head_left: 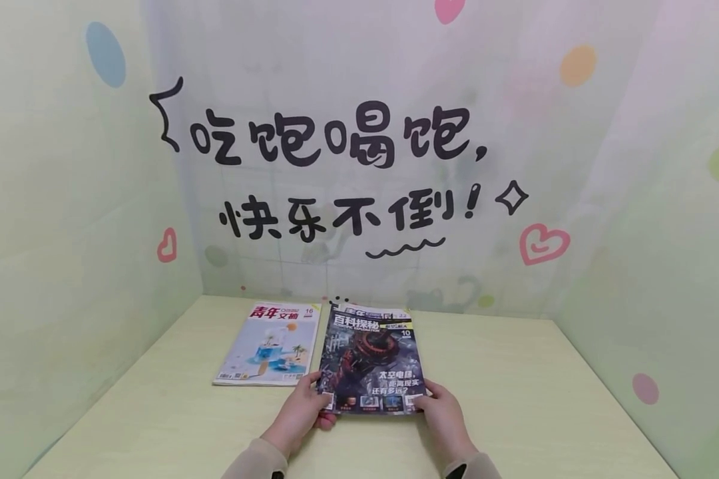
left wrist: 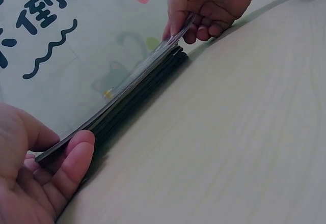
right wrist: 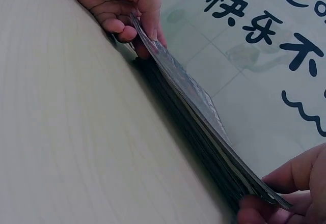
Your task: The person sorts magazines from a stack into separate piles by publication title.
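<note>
A dark magazine point(head_left: 374, 362) with a red ring-shaped machine on its cover lies on top of a stack of magazines, whose edges point(right wrist: 196, 142) show beneath it. My left hand point(head_left: 302, 412) pinches its near left corner, thumb on the cover and fingers underneath. On the near right corner, my right hand point(head_left: 446, 416) holds it the same way. Seen in the left wrist view, the magazine's near edge point(left wrist: 119, 96) is raised slightly off the stack below. How many layers the fingers hold, I cannot tell.
Left of the stack, a white magazine point(head_left: 269, 346) with a blue ice-lolly picture lies flat on the pale wooden table point(head_left: 545, 399). A printed fabric wall point(head_left: 359, 273) stands behind the table, with similar panels on both sides.
</note>
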A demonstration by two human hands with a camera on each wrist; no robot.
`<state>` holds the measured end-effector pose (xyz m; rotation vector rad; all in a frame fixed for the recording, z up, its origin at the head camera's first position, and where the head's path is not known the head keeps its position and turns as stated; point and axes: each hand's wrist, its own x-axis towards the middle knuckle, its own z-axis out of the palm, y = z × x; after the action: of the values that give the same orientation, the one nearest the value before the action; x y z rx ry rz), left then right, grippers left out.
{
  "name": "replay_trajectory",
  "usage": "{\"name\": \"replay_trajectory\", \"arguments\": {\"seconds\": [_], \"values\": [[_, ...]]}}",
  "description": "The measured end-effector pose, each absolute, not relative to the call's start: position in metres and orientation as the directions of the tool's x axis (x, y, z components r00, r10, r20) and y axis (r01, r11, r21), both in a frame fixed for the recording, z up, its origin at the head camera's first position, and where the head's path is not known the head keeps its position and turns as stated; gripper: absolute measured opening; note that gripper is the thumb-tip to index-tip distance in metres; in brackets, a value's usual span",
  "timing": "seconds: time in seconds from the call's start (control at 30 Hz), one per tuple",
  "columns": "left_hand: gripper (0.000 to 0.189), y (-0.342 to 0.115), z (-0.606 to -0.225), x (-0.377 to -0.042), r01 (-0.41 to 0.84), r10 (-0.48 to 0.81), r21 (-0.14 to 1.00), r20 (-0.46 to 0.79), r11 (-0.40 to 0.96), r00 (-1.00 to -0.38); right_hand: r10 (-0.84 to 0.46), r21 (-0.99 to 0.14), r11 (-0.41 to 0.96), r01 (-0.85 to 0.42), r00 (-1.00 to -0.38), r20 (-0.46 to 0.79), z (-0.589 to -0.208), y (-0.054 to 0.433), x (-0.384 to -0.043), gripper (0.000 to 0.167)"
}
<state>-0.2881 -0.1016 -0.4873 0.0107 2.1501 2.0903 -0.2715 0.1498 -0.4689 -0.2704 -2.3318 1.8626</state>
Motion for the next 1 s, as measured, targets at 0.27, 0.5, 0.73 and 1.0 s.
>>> {"name": "replay_trajectory", "arguments": {"seconds": [0.27,0.5,0.73,1.0], "values": [[0.068,-0.104,-0.486,-0.287,-0.083,0.122,0.996,-0.085,0.021,-0.989,0.199,-0.998,0.009,0.062,-0.978,-0.059,-0.47,0.15,-0.269,0.054],[0.067,-0.106,-0.484,-0.285,-0.073,0.141,0.996,-0.079,0.046,-0.987,0.241,-0.999,0.048,0.013,-0.97,-0.001,-0.47,0.146,-0.267,0.052],[0.065,-0.106,-0.483,-0.285,-0.062,0.14,0.998,-0.066,0.031,-0.988,0.233,-0.997,-0.069,-0.025,-0.972,0.008,-0.474,0.146,-0.267,0.051],[0.065,-0.088,-0.472,-0.289,-0.076,0.139,0.997,-0.072,-0.021,-0.988,0.249,-0.986,-0.162,-0.038,-0.968,-0.003,-0.47,0.162,-0.271,0.05]]}}
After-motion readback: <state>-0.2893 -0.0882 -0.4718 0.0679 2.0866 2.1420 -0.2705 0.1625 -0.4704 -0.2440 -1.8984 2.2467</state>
